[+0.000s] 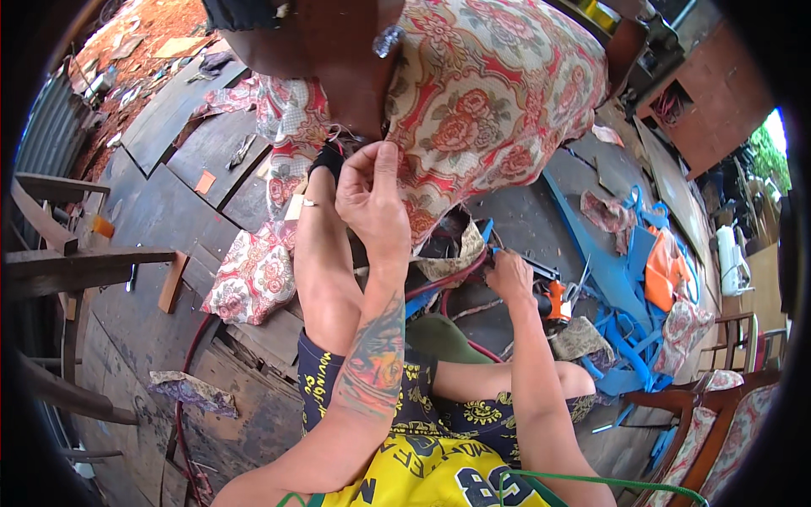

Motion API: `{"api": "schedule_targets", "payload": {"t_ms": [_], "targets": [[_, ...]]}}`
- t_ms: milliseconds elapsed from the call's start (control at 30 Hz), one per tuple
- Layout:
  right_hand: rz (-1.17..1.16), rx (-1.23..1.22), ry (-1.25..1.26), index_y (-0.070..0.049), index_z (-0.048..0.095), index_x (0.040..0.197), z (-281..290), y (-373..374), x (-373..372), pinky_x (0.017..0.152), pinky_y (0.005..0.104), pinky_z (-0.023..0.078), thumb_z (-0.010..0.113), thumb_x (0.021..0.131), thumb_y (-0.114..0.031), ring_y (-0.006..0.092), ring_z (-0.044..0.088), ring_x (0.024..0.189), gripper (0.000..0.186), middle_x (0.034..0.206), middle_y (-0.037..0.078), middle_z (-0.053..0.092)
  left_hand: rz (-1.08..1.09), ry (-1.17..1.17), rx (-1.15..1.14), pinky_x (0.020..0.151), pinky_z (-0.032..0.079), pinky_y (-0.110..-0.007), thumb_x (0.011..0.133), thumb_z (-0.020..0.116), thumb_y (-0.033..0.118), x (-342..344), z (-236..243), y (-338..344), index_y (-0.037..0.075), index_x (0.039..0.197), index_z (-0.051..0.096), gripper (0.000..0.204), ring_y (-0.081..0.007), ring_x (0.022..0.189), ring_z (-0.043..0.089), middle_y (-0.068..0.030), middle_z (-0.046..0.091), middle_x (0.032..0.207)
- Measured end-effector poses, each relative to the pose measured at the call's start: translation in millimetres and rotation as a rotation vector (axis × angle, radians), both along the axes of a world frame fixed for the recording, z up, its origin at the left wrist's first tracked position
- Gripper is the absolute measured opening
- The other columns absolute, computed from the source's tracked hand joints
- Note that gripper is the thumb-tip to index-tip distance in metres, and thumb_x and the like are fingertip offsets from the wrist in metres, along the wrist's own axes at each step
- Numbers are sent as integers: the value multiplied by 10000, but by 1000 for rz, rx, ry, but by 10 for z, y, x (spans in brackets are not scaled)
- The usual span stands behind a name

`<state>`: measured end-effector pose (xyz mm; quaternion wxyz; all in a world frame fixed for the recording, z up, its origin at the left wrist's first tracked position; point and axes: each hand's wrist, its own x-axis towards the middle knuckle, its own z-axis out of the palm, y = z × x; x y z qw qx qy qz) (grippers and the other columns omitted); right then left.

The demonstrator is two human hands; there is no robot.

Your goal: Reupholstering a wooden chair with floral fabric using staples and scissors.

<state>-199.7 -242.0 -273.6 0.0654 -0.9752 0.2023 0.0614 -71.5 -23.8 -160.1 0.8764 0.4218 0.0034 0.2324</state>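
Observation:
My left hand pinches at the lower edge of floral fabric stretched over a piece of furniture with a dark brown panel. What its fingertips grip is small, apparently the fabric edge. My right hand reaches down to the right, fingers curled among tools beside an orange-and-black tool, a red hose and a blue item; what they hold is unclear. A folded piece of the same floral fabric lies by my outstretched left leg.
Worn wooden boards cover the floor. Curved wooden frames stand at left. Blue strips, orange material and fabric scraps lie at right, near an upholstered wooden chair. A wooden cabinet stands at back right.

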Motion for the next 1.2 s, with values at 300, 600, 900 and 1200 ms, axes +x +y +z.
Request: {"api": "schedule_targets", "payload": {"t_ms": [300, 600, 900, 1200], "targets": [[18, -19, 46, 4, 685, 1123, 66, -73, -31, 950, 533, 538, 739, 872, -268, 455, 679, 1083, 373, 1279, 245, 621, -23, 0, 21, 728, 481, -194, 991, 740, 105, -8, 59, -46, 1, 1040, 704, 121, -35, 797, 606, 9, 704, 907], [-23, 57, -7, 13, 638, 1178, 167, 35, -102, 937, 531, 519, 632, 988, -270, 436, 669, 1111, 341, 1156, 268, 700, -33, 7, 24, 737, 485, -199, 992, 742, 115, -23, 36, -25, -3, 1036, 705, 131, -40, 806, 613, 5, 707, 908], [-217, 149, -903, 15, 586, 1184, 345, -316, -115, 637, 357, 537, 557, 1067, -154, 239, 677, 809, 208, 976, 179, 639, -90, 4, -15, 752, 493, -205, 993, 739, 108, -8, 56, -25, -2, 1042, 708, 124, -45, 815, 620, -1, 713, 919], [-234, 122, -622, 44, 661, 1194, 391, -350, -800, 648, 369, 581, 756, 860, -53, 214, 711, 769, 360, 944, 195, 717, -106, 11, -14, 762, 490, -206, 997, 735, 116, -6, 30, 8, 2, 1040, 705, 125, -47, 816, 615, 0, 706, 922]]}}
